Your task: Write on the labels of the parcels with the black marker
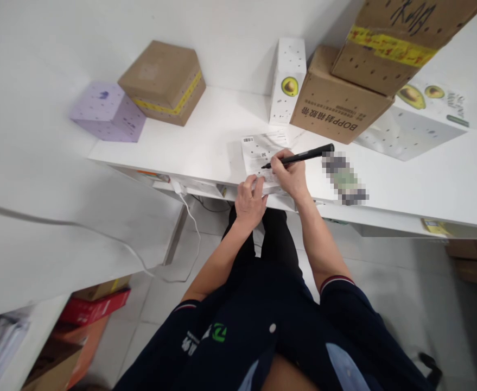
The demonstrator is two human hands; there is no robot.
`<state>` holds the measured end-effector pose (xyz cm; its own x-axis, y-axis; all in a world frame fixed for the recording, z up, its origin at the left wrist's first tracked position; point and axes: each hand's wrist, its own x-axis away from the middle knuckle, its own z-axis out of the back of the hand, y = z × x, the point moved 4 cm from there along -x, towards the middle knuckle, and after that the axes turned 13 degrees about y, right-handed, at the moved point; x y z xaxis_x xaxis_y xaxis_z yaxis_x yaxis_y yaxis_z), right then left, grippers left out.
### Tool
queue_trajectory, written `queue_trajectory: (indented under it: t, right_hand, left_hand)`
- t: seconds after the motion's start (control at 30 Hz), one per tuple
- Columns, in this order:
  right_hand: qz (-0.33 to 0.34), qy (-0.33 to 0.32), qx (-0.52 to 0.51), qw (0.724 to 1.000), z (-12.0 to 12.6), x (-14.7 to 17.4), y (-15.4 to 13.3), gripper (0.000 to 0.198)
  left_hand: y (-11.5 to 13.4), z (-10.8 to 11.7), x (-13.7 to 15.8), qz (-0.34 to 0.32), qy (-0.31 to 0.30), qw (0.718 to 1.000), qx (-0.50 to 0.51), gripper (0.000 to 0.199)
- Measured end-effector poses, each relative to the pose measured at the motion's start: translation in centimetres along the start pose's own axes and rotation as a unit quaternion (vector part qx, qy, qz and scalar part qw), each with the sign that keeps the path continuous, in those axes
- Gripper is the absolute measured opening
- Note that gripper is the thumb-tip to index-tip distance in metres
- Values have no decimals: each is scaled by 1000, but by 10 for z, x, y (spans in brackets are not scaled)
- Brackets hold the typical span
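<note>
My right hand (290, 172) grips a black marker pen (309, 154), its tip close to a white printed sheet (258, 153) with a barcode. Whether the tip touches the paper I cannot tell. At the sheet's near edge, my left hand (251, 202) has its bent fingers over the paper, holding it by the front edge of the white desk (222, 122); the thumb is hidden. Right of my right hand lies a blurred-out, phone-shaped object (345, 178).
A purple box (110, 111) and a brown carton (165, 81) stand at the left. Behind my hands are a tall white avocado box (287, 81), stacked brown cartons (339, 103) and a larger white box (413, 127). A white cable (197, 233) hangs below the desk.
</note>
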<state>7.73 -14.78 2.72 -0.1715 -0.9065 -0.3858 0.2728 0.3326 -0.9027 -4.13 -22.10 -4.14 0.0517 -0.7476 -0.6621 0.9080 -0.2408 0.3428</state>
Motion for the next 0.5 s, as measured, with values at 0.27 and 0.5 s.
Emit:
queue_trajectory:
  t: [0.27,0.5]
  right_hand:
    - [-76,183,-37,980,58,-27,24,36]
    - [-106,20,380,919,91,-32,65,26]
  left_hand:
    - [-2,-1,0,-3,-3,1000,15,46]
    - [-1,-2,0,-9,7,1000,21,52]
